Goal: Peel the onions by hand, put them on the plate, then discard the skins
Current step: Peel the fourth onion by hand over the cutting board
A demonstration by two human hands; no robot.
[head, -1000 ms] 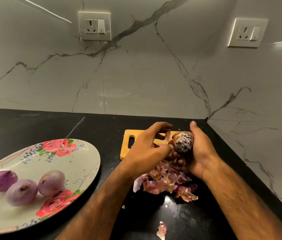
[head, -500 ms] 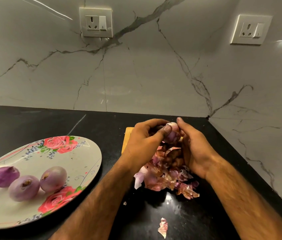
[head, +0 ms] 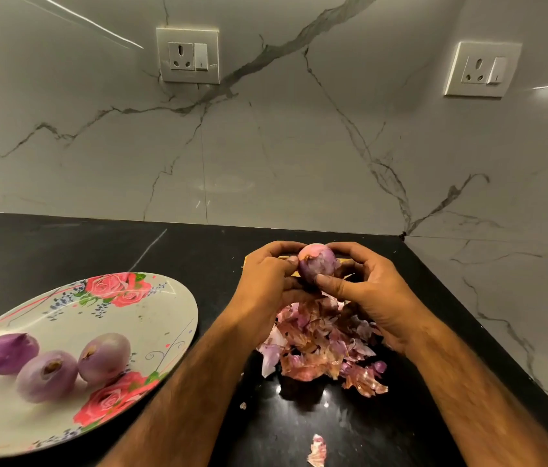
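We are holding the onion point(head: 318, 262) up between both hands, above the skins point(head: 323, 345), toward the far right of the counter point(head: 63, 251). Our left hand point(head: 265, 288) is gripping it from nine o'clock, fingers curled behind it and thumb tip on its side. Our right hand point(head: 370, 298) is gripping it from three o'clock, thumb pressing across its lower front and fingers arching over the top.

We are judging the onion small, light and firm, and its bared purple flank looks glossy, so probably slippery. A paler patch is showing at its top; we cannot tell whether that is leftover skin. Pinching it at the two ends should be safest, leaving the flanks free for the thumbs. The skins look papery and brittle, likely flaking rather than lifting whole.

The plate point(head: 178, 298) is sitting at eight o'clock from the onion, well apart, carrying three peeled onions point(head: 47, 375) close together. The counter is black and polished, so a dropped onion would likely roll. One scrap point(head: 317, 450) is lying at six o'clock, apart from the pile. A sliver of board point(head: 346, 261) is peeking out behind our hands. A veined wall point(head: 299, 146) with two sockets point(head: 187, 55) is rising at twelve o'clock, cornering at two.
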